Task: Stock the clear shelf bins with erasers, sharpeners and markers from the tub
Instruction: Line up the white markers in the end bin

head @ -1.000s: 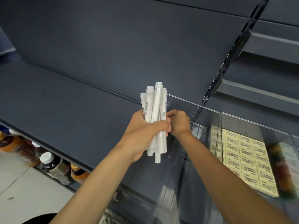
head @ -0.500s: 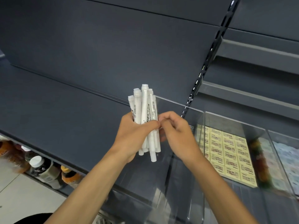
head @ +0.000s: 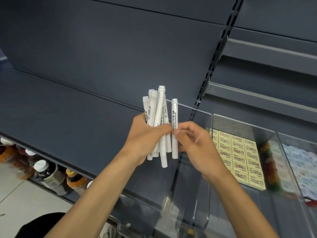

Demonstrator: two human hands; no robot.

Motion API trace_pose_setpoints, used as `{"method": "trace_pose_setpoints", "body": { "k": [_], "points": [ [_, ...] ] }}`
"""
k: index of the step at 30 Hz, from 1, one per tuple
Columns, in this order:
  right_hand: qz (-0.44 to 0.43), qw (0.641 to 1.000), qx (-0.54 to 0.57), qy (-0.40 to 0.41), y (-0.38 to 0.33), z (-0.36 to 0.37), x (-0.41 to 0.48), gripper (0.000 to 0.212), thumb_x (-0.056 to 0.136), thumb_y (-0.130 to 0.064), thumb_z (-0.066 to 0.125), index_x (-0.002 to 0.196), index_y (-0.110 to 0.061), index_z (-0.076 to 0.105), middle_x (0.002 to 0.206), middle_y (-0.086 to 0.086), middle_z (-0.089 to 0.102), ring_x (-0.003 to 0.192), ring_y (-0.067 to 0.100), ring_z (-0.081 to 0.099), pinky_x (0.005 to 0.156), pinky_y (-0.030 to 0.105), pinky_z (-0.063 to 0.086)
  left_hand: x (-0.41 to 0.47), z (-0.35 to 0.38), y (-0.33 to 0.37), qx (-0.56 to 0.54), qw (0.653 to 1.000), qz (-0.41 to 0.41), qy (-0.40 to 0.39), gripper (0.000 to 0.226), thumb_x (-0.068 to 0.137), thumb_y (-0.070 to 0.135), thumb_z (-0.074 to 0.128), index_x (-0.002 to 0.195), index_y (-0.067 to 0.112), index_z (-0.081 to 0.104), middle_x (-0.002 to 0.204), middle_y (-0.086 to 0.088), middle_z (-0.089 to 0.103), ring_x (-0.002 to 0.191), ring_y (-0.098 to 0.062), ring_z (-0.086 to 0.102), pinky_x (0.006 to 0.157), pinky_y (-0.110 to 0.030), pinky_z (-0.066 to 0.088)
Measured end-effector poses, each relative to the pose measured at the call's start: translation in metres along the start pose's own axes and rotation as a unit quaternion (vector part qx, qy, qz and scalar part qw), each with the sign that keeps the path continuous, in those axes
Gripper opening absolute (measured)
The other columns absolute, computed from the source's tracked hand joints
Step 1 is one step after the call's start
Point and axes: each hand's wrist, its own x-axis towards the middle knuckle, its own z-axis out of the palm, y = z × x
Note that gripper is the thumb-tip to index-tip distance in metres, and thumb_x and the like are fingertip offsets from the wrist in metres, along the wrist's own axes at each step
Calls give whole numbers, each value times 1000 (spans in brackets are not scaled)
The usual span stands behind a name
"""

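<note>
Finds black print and a small round emblem along the barrels of the white markers [head: 158,117], too small to read; makes out no brand. Notes brown print on the yellow erasers [head: 238,152], equally illegible. Records the left hand [head: 147,140] raised in front of the dark shelf [head: 68,117], fingers and thumb clenched round the bundle of markers, held near upright, lower ends sticking out below the palm. Records the right hand [head: 197,146] just beside it, thumb and fingertips pinching a single marker [head: 174,127] at mid-barrel, upright, parted from the bundle by a thin gap. Places both hands above the clear bin [head: 193,109], the leftmost bin in view. Locates the erasers laid flat in close rows in the next bin [head: 240,122] to the right, and pale packets [head: 303,165], blurred, in the bin beyond [head: 291,140]. Sights bottles [head: 46,172] on a lower shelf at far left.
</note>
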Motion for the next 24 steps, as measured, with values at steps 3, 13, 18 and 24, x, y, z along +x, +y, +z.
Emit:
{"method": "trace_pose_setpoints", "body": {
  "k": [3,13,18,24],
  "points": [
    [13,999,-18,36,5,-3,6,17,98,-15,55,111,-26,55,85,11,70,81,25,68,84,42,55,1,-1,5,1,1000,-3,18,36,70,11,72,102,-2,63,96,-28,67,81,-40,69,70,-64,54],
    [147,978,133,65,10,3,46,21,94,1,53,112,-4,63,82,10,65,66,15,62,59,20,54,17,-9,1,-13,999,-1,47,31,75,4,70,100,-10,58,83,-17,63,73,-27,62,66,-43,55],
    [157,981,-53,97,19,14,78,25,93,-27,64,74,-10,63,55,0,54,45,11,47,51,25,44,24,-8,-3,-24,999,-8,47,22,80,-1,68,101,-6,60,94,-26,68,83,-33,71,75,-48,59],
    [253,966,-34,38,25,31,104,22,92,-17,63,91,4,70,84,18,71,71,26,68,65,32,59,29,-5,-10,-19,1000,-9,21,17,82,-1,67,96,8,65,80,-2,72,71,-12,72,58,-28,58]
  ]
}}
